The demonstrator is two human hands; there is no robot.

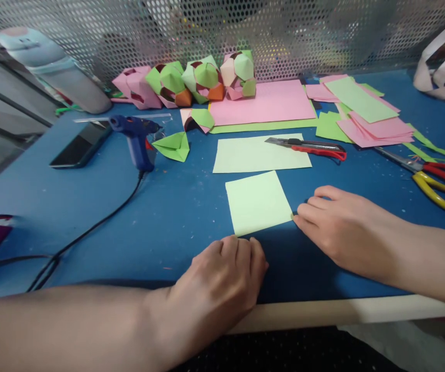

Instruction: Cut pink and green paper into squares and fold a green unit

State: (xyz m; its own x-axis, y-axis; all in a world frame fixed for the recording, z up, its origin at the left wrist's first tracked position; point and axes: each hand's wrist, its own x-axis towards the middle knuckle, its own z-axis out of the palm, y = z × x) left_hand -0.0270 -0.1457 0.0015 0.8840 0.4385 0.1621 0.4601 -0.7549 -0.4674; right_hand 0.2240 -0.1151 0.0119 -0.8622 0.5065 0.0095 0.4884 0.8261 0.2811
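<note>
A small pale green paper square lies on the blue table in front of me. My left hand rests near the table's front edge with its fingers curled under, just below the square's near left corner and holding nothing I can see. My right hand lies at the square's near right corner, fingertips pinched against the paper's edge. A larger pale green sheet lies just beyond the square.
A red utility knife lies on the larger sheet. Scissors sit at the right, pink and green paper stacks behind them. Folded paper shapes line the mesh wall. A blue glue gun and phone lie left.
</note>
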